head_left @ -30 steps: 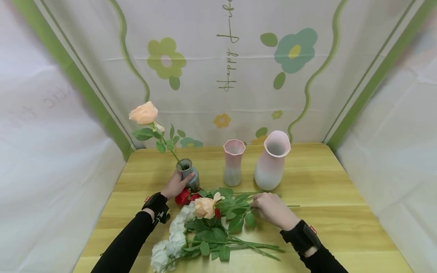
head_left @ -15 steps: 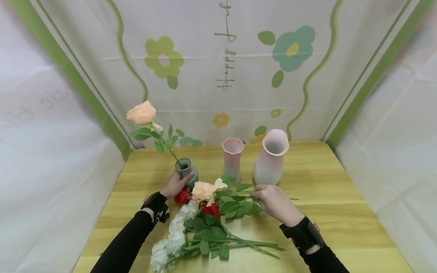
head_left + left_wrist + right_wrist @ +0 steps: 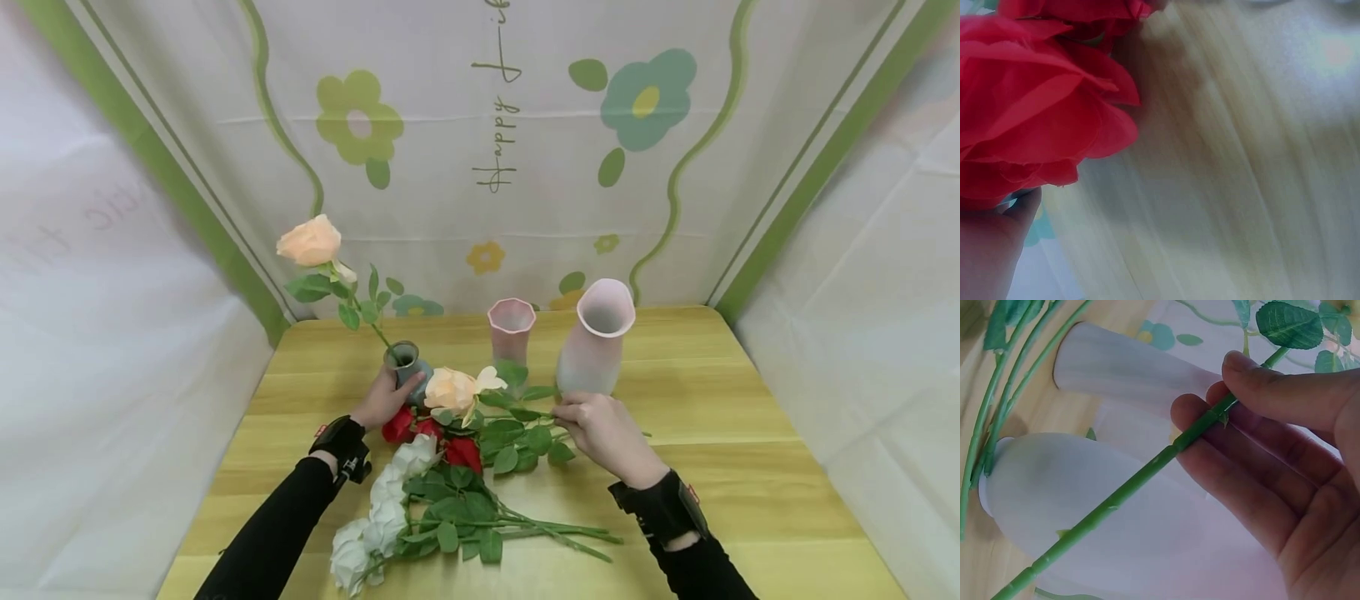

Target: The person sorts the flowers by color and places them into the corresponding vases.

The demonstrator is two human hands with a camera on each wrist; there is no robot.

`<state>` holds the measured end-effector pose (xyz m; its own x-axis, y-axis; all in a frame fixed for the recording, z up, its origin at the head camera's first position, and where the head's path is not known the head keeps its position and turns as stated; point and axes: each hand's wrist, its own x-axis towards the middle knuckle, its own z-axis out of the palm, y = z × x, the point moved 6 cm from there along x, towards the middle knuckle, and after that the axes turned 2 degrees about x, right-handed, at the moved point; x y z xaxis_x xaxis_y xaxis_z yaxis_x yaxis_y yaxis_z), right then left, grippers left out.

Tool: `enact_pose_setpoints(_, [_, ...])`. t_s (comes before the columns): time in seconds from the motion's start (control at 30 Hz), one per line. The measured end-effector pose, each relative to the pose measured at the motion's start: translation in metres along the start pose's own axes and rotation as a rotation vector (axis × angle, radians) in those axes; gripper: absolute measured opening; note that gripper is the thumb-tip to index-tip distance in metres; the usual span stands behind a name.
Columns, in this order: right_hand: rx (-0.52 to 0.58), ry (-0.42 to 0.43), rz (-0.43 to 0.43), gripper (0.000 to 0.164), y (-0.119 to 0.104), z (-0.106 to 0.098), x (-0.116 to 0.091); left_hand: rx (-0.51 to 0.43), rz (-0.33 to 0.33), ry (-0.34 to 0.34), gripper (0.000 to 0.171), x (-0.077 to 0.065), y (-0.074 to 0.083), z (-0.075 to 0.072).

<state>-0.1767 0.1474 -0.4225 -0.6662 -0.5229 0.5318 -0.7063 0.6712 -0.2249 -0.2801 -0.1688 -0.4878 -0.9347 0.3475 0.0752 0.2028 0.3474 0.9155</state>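
Peach rose (image 3: 450, 391), right of the grey vase (image 3: 422, 373) (gripped by the left hand (image 3: 382, 400)), is pinched by its stem in the right hand (image 3: 609, 435).

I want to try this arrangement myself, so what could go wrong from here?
The small gray vase might tip if the left hand lets go, since the leaning peach rose reaches well outside its rim. The second peach rose, its stem pinched in the right hand, could snag on the leaves beside the red roses. The right hand might also bump the large pink-and-white vase, which appears close behind it.
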Motion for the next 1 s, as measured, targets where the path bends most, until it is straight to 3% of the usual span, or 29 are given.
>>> enact_pose_setpoints(0.37, [0.099,0.083,0.020,0.020,0.002,-0.013,0.007,-0.011,-0.015,-0.022,0.053,0.000,0.000,0.000])
enact_pose_setpoints(0.77, [0.142,0.254,-0.024,0.029,0.002,-0.030,0.009,0.029,-0.003,0.007,0.055,0.000,0.004,-0.001])
enact_pose_setpoints(1.0, [0.193,0.284,0.034,0.029,0.003,-0.033,0.009,0.031,-0.007,0.000,0.056,-0.001,0.002,-0.002])
